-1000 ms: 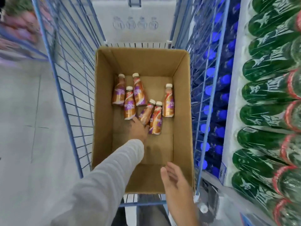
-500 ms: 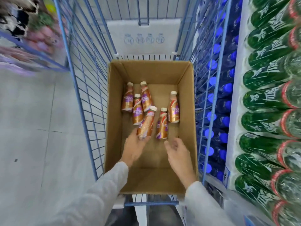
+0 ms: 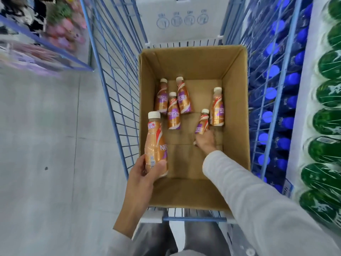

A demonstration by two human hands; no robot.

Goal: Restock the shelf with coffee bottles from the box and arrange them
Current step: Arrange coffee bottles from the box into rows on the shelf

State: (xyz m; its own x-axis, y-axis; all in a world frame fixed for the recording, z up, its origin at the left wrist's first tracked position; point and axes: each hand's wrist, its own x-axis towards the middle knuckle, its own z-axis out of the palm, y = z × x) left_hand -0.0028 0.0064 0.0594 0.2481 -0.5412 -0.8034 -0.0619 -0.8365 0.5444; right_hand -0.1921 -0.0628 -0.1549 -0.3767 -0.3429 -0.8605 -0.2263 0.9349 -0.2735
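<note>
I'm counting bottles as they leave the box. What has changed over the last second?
The left hand has lifted one coffee bottle out of the box. The right hand has reached in and is at a second bottle; whether it grips is unclear. The other four bottles stay put.

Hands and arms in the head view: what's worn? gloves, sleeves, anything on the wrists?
Both hands are bare, no gloves. The left hand shows no ring that I can see, and its wrist and forearm are uncovered down to a pale cuff at the bottom edge. The right hand comes out of a long, light grey sleeve of soft knit-looking fabric that reaches the wrist. No watch or band shows on the left wrist.
</note>
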